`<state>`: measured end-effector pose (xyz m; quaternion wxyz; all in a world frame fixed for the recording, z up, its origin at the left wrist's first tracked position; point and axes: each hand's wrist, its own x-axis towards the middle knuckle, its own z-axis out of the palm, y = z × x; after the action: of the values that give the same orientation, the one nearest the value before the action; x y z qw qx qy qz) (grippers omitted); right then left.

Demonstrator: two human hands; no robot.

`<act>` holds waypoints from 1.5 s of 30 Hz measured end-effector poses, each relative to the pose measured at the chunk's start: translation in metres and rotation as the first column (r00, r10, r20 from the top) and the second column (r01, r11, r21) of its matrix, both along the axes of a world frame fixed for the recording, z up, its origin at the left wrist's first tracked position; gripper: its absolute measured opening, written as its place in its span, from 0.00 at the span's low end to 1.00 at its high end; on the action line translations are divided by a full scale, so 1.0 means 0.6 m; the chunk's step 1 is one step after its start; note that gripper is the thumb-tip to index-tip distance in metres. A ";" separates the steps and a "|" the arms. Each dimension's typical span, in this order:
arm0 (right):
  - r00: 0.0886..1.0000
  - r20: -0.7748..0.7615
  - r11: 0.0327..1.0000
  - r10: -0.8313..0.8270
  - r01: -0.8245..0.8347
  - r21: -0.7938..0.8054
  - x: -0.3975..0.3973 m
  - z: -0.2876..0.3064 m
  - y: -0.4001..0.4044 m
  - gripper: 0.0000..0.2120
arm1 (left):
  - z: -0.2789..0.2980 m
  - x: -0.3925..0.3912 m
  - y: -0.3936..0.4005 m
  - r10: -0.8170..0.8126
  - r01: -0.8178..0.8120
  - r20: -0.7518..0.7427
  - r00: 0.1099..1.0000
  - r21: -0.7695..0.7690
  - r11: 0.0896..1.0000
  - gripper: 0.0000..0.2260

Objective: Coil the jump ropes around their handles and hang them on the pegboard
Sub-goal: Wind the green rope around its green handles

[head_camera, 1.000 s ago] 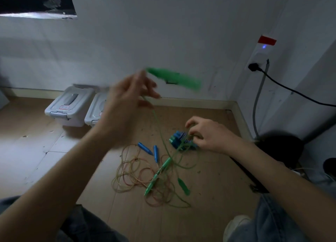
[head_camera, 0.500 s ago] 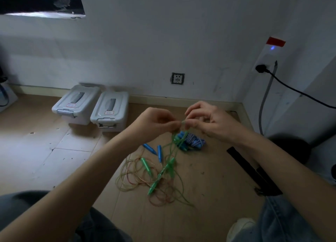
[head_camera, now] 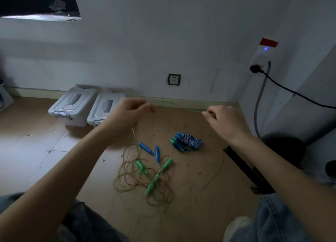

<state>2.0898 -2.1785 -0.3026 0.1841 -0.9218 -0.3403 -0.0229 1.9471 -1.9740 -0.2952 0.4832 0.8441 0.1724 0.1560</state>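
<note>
Both hands (head_camera: 127,114) (head_camera: 225,121) spread apart — green rope (head_camera: 181,106) pinched taut.

Both arms reach forward, left hand (head_camera: 127,112) and right hand (head_camera: 224,120) held apart, fingers pinched.

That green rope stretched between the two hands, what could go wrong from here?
The green rope runs from the left hand down into a tangle of loops with other ropes, so pulling may tighten a knot. It could also drag the blue handles or the green handle along. The thin strand might slip from the right hand, which only pinches it.
</note>
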 end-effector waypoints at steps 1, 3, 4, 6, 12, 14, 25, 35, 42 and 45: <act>0.999 0.048 0.990 -0.002 0.009 -0.138 0.000 -0.003 -0.001 0.13 | 0.017 -0.001 -0.002 -0.004 -0.001 0.122 0.993 0.044 0.999 0.09; 0.998 -0.021 0.926 0.055 -0.059 -0.373 -0.003 -0.009 -0.004 0.22 | 0.042 -0.003 -0.013 -0.091 0.047 0.226 0.970 0.193 0.980 0.09; 0.984 -0.136 0.904 0.114 -0.159 -0.396 -0.010 -0.009 -0.002 0.32 | 0.045 -0.003 -0.024 -0.163 0.106 0.199 0.966 0.270 0.957 0.09; 0.868 -0.408 0.932 0.284 -0.350 -0.095 -0.030 -0.003 0.013 0.38 | 0.036 -0.001 -0.051 -0.304 0.260 0.058 0.951 0.388 0.884 0.08; 0.612 -0.659 0.883 0.438 -0.155 0.443 -0.026 -0.026 0.032 0.14 | -0.033 0.011 -0.018 -0.247 0.358 -0.307 0.919 0.390 0.848 0.11; 0.739 -0.638 0.966 0.218 -0.072 0.247 -0.008 -0.051 0.028 0.17 | -0.070 0.002 0.008 -0.178 0.435 -0.545 0.819 0.388 0.813 0.12; 0.512 -0.821 0.906 0.254 -0.424 0.016 -0.039 -0.206 0.121 0.08 | -0.214 0.051 0.016 -0.338 0.550 -0.643 0.688 0.157 0.820 0.12; 0.837 -0.539 0.756 -0.098 -0.289 -0.587 0.009 -0.394 0.129 0.10 | -0.399 0.015 0.147 -0.063 0.573 -0.903 0.424 0.214 0.791 0.14; 0.805 -0.593 0.751 0.024 -0.406 -0.521 -0.040 -0.476 0.168 0.16 | -0.531 0.068 0.130 -0.080 0.812 -0.845 0.529 0.476 0.336 0.21; 0.748 -0.654 0.796 0.113 -0.462 -0.391 -0.055 -0.487 0.192 0.17 | -0.560 0.078 0.122 0.015 0.851 -0.891 0.454 0.439 0.286 0.22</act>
<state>2.0568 -2.0636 -0.5948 0.0216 -0.8267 -0.4004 0.3947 1.9939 -1.9008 -0.6311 -0.1282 0.9418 -0.0172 -0.3103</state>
